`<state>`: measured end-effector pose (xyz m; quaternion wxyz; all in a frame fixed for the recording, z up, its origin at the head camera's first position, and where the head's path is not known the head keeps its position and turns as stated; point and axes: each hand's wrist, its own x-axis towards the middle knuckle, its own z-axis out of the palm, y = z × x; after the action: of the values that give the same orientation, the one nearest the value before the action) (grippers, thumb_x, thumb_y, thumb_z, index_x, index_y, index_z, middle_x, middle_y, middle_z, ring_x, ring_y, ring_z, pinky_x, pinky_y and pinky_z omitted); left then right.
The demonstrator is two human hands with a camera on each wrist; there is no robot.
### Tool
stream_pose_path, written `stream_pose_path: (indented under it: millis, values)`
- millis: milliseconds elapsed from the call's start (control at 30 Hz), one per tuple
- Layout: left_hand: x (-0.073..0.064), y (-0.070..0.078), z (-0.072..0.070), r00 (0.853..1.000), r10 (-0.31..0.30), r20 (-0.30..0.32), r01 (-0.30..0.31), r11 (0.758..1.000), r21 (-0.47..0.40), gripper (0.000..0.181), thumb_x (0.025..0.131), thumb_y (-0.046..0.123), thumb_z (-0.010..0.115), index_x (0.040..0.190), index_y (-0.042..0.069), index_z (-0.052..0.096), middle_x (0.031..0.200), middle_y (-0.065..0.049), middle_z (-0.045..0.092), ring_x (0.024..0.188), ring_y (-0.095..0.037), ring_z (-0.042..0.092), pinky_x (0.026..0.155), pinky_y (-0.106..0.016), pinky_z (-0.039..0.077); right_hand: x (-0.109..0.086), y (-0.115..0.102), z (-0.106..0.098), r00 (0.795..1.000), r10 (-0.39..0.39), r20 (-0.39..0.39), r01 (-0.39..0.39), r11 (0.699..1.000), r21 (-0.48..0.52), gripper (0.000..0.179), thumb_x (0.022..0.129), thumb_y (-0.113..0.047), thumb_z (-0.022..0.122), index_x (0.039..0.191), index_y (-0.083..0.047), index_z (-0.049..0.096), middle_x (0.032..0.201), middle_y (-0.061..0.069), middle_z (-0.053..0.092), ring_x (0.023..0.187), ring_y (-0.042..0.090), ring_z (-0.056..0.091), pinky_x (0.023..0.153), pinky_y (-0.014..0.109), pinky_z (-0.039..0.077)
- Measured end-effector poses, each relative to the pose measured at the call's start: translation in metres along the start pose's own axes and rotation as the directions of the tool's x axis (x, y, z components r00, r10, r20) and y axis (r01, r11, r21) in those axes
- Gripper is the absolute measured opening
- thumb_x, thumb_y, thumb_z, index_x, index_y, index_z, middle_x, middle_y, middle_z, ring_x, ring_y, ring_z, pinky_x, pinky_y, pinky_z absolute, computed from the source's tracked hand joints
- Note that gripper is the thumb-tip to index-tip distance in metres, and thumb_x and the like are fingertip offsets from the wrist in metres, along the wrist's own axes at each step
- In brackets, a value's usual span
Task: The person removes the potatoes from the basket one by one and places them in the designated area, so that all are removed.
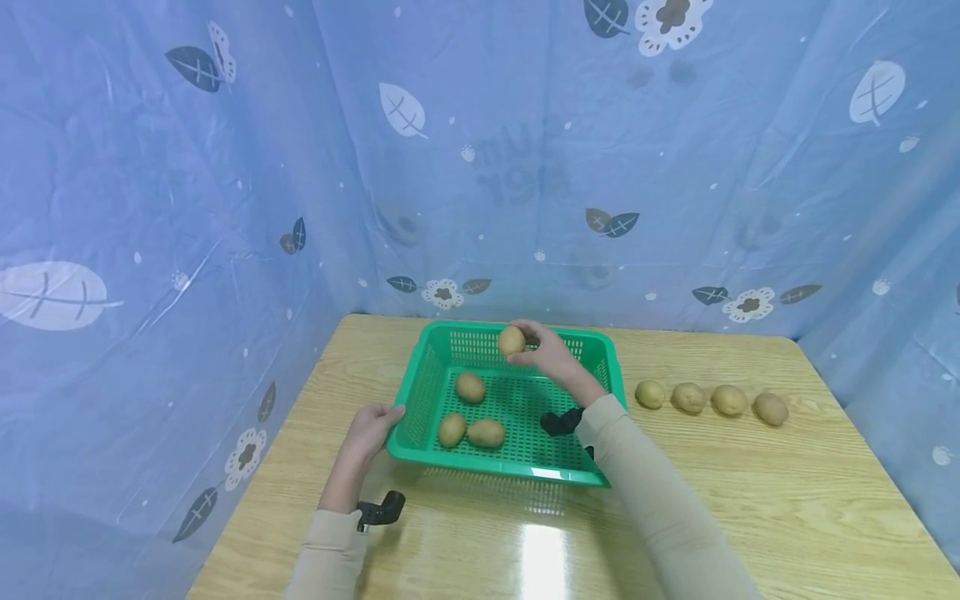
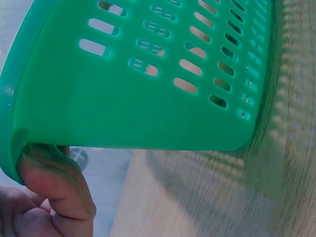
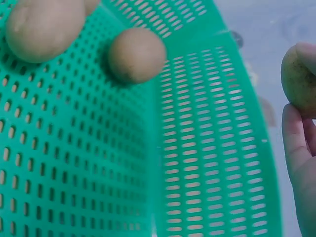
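Note:
A green plastic basket point(image 1: 525, 475) with slotted walls stands on the table. My left hand point(image 1: 371, 429) grips its rim at the left side; in the left wrist view the fingers point(image 2: 59, 182) curl under the rim. My right hand point(image 1: 551, 354) pinches a potato point(image 1: 512, 342) over the back part of the basket. That held potato point(image 3: 298, 81) shows at the right edge of the right wrist view. Inside the basket lie three potatoes: one potato point(image 1: 470, 387) farther back, and a pair, a rounder potato point(image 1: 452, 430) and a longer potato point(image 1: 487, 433), side by side nearer the front.
To the right of the basket several potatoes point(image 1: 688, 397) lie in a row on the wooden table point(image 1: 750, 483). A blue patterned curtain point(image 1: 480, 167) hangs behind the table and along both sides. Black wrist cameras point(image 1: 382, 508) sit on both wrists.

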<state>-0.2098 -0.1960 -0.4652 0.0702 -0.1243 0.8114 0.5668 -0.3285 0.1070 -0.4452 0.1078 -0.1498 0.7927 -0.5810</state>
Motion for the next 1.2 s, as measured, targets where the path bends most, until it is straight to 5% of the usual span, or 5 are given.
stream_pose_path:
  millis: [533, 867, 1067, 1200]
  values:
    - [0.003, -0.003, -0.002, 1.0, 0.02, 0.009, -0.02, 1.0, -0.012, 0.038, 0.1, 0.025, 0.047, 0.11, -0.01, 0.059, 0.097, -0.021, 0.065, 0.077, -0.015, 0.062, 0.069, -0.026, 0.05, -0.057, -0.023, -0.057, 0.988, -0.121, -0.092, 0.124, 0.992, 0.028, 0.069, 0.084, -0.013, 0.073, 0.143, -0.01, 0.037, 0.136, 0.017, 0.045, 0.123, 0.034, 0.047, 0.102, 0.049, 0.039]
    - [0.004, -0.002, -0.004, 1.0, 0.01, 0.011, -0.01, 1.0, 0.019, 0.039, 0.1, 0.025, 0.046, 0.114, -0.009, 0.057, 0.102, -0.021, 0.062, 0.084, -0.018, 0.059, 0.071, -0.027, 0.048, -0.094, -0.021, -0.087, 0.97, -0.177, -0.166, 0.173, 0.984, -0.039, 0.068, 0.086, -0.014, 0.071, 0.144, -0.008, 0.036, 0.129, 0.013, 0.048, 0.107, 0.004, 0.053, 0.088, 0.015, 0.045]
    - [0.005, -0.002, -0.003, 1.0, 0.005, 0.0, -0.005, 0.999, 0.033, 0.039, 0.1, 0.025, 0.047, 0.115, -0.009, 0.057, 0.101, -0.019, 0.063, 0.085, -0.019, 0.059, 0.071, -0.027, 0.047, -0.112, -0.012, -0.099, 0.963, -0.168, -0.21, 0.153, 0.984, -0.086, 0.068, 0.088, -0.017, 0.069, 0.146, -0.007, 0.034, 0.132, 0.013, 0.046, 0.109, -0.001, 0.049, 0.088, 0.01, 0.043]
    - [0.005, -0.003, -0.003, 1.0, 0.002, 0.001, -0.002, 1.0, 0.028, 0.04, 0.1, 0.026, 0.047, 0.116, -0.009, 0.057, 0.101, -0.018, 0.063, 0.085, -0.019, 0.059, 0.071, -0.026, 0.047, -0.121, 0.001, -0.108, 0.949, -0.178, -0.261, 0.154, 0.982, -0.11, 0.067, 0.088, -0.016, 0.069, 0.145, -0.005, 0.035, 0.126, 0.001, 0.048, 0.108, 0.0, 0.049, 0.087, 0.009, 0.042]
